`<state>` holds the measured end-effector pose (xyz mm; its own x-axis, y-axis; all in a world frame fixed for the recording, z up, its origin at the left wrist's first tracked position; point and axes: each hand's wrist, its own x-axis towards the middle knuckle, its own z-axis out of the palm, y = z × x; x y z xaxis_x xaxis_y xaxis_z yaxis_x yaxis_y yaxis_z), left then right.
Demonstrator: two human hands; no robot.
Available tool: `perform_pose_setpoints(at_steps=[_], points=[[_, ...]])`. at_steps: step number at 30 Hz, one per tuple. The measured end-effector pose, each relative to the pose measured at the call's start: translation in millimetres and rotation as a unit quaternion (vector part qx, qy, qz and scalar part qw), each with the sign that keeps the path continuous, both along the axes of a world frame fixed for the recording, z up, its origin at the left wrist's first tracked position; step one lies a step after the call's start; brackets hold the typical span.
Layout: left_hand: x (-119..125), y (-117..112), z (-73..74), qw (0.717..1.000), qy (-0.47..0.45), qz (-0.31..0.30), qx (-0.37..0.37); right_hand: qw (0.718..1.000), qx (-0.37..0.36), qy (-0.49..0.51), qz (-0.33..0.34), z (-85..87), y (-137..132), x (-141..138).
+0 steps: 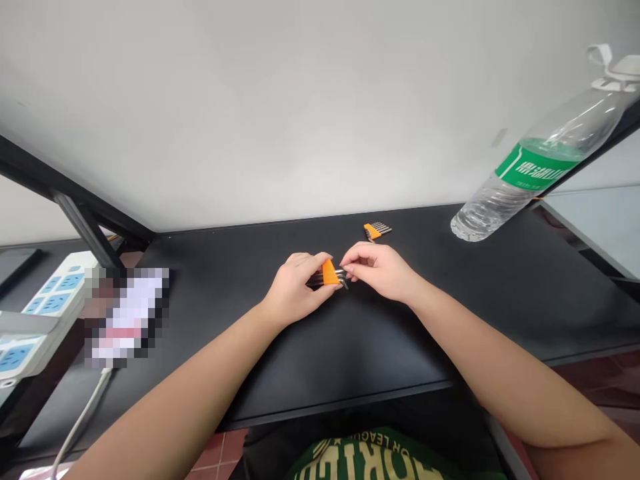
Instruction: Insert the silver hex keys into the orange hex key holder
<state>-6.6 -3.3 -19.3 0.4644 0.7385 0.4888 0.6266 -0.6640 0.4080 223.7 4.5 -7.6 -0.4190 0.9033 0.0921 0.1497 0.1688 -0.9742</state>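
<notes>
The hands (pixel 291 288) partly hide the held hex keys (pixel 341 274).

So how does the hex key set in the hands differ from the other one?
The held hex key set is gripped by the left hand; the far hex key set lies on the black tabletop. The hand partly hides the held set's keys, while the far set's shafts show plainly. Both have orange holders and metallic keys.

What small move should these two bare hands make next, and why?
Perhaps the right hand should gently slide one thin, bent, grey metal key along the orange plastic-looking holder: the left hand grips that holder, and the right hand seems to pinch near the keys' ends. Whether in or out, I cannot tell.
</notes>
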Motion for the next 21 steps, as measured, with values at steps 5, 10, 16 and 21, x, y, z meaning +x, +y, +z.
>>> perform_pose_setpoints(at_steps=[5,10,16,21], points=[[0,1,-1.8,1.0,0.005,-0.016,-0.001,0.999,-0.005,-0.037,0.016,-3.0,-3,-4],[-1,2,-2.9,1.0,-0.006,0.006,0.007,0.978,0.12,-0.169,-0.01,1.4,4,9],[-3,3,-7.3,0.999,-0.01,0.029,-0.007,0.894,0.199,-0.401,-0.014,-2.1,20,30],[-3,4,-8.0,0.999,-0.009,0.03,-0.003,0.87,0.21,-0.446,-0.009,-8.8,21,28]])
